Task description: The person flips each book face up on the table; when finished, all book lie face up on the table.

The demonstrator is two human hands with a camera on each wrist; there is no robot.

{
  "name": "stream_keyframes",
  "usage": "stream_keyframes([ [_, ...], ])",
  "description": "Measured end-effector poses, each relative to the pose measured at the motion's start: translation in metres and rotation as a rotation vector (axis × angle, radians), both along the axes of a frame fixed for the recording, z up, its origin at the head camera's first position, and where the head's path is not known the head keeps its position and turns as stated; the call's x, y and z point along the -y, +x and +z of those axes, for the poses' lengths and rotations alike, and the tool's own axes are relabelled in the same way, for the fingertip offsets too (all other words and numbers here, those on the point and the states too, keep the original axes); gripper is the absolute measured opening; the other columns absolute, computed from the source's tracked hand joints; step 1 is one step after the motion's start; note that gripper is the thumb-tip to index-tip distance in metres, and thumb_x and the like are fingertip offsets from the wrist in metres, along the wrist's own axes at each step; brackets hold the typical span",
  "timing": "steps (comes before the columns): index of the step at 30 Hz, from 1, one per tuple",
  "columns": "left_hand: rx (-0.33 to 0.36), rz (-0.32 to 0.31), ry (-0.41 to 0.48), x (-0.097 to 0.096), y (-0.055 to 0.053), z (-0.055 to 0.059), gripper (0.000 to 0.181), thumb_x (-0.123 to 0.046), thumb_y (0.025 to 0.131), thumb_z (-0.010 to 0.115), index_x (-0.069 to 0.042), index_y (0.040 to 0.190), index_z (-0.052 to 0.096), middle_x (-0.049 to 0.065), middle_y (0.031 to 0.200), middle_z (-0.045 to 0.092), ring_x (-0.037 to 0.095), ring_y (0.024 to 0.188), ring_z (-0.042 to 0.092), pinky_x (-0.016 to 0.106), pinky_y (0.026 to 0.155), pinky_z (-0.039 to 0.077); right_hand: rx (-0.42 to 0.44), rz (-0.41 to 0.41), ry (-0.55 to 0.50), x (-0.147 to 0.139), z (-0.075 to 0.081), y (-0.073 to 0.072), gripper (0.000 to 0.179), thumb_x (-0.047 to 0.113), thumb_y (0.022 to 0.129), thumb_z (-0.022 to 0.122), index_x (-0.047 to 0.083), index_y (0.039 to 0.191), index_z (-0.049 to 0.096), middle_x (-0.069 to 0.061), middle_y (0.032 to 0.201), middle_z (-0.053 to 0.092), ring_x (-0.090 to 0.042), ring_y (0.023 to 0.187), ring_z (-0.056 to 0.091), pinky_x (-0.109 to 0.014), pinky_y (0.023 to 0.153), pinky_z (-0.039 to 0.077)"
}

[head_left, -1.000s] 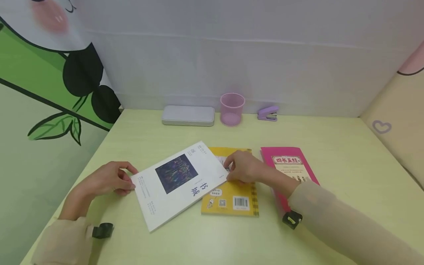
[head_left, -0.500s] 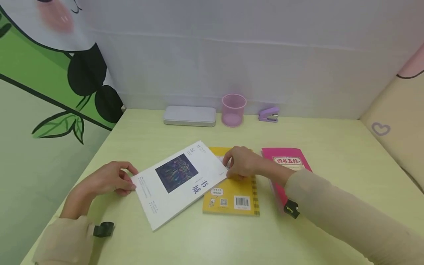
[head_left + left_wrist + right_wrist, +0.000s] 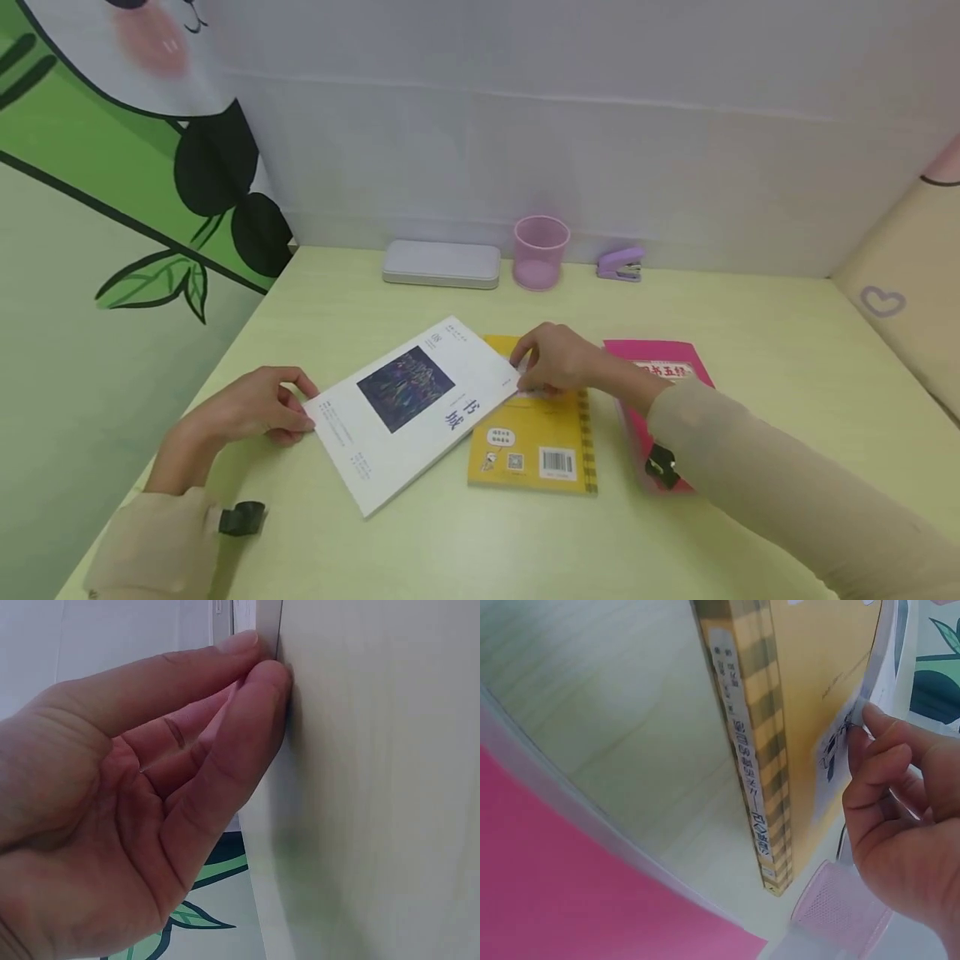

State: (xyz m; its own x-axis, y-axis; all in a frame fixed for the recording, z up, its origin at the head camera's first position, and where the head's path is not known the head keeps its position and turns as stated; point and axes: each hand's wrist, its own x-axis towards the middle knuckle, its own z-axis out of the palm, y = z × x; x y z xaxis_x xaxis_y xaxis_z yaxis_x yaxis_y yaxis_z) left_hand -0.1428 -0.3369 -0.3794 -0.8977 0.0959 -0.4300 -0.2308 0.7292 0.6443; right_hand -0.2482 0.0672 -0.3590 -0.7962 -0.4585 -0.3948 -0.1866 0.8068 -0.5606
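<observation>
"White book (image 3: 408, 415) — where, from the yellow book (image 3: 528, 442)?"

"Left of it, one corner overlapping; long axis slanting toward its far end; the left hand (image 3: 258, 406) pinches the corner farthest from it, the right hand (image 3: 557, 358) pinches the overlapping corner — neither is nearer."

**Bilateral Pinch Posture**

Left hand (image 3: 251, 406): fingers (image 3: 232, 750) bent, tips pinching; left wrist (image 3: 185, 446) angled inward. Right hand (image 3: 558, 358): fingers curled, tips pinching. Right arm (image 3: 750, 462): extended diagonally inward. Left arm (image 3: 156, 546): lower left in head view.
</observation>
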Motion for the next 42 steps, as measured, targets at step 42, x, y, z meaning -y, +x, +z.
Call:
stream_keyframes([
  [42, -0.076, 0.005, -0.094, 0.000, 0.011, 0.001, 0.035, -0.015, 0.088, 0.086, -0.004, 0.110, 0.061, 0.006, 0.078, 0.054, 0.019, 0.063, 0.053, 0.028, 0.057, 0.044, 0.035, -0.163, -0.219, 0.007, -0.023, -0.038, 0.020, 0.020, 0.096, 0.079, 0.009, 0.113, 0.078, -0.007, 0.076, 0.067, -0.013, 0.050, 0.056, -0.021, 0.050, 0.042],
])
